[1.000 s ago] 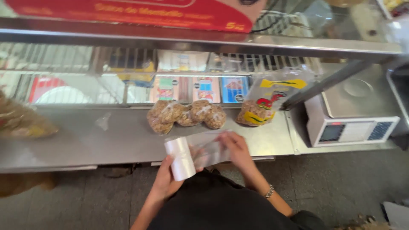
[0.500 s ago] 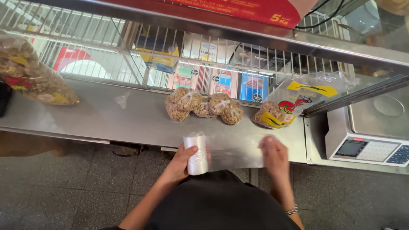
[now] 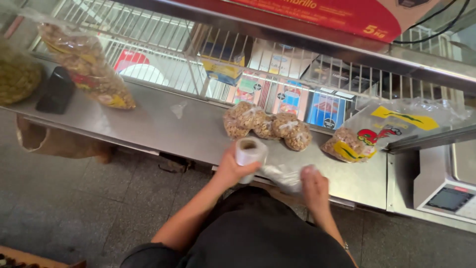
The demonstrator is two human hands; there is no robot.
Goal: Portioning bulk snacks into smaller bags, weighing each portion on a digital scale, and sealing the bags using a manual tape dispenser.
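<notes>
My left hand (image 3: pixel 232 168) grips a white roll of thin plastic bags (image 3: pixel 249 153) at the near edge of the steel counter (image 3: pixel 163 129). From the roll a clear bag (image 3: pixel 282 176) stretches to the right, and my right hand (image 3: pixel 314 186) pinches its free end. Just behind the roll lie several small tied clear bags of brown snacks (image 3: pixel 267 125). A large, partly filled bag of the same snacks (image 3: pixel 367 136), clear with yellow and red print, rests further right.
A digital scale (image 3: pixel 446 188) stands at the right end of the counter. At the left lie a big snack bag (image 3: pixel 87 67), a black object (image 3: pixel 55 90) and a bag of greenish food (image 3: pixel 17 74). Wire racks with small boxes (image 3: pixel 277 84) back the counter.
The view has swung left. My right hand has come back from the counter and taken hold of the bag's end, pulling it off the roll that my left hand still holds.
</notes>
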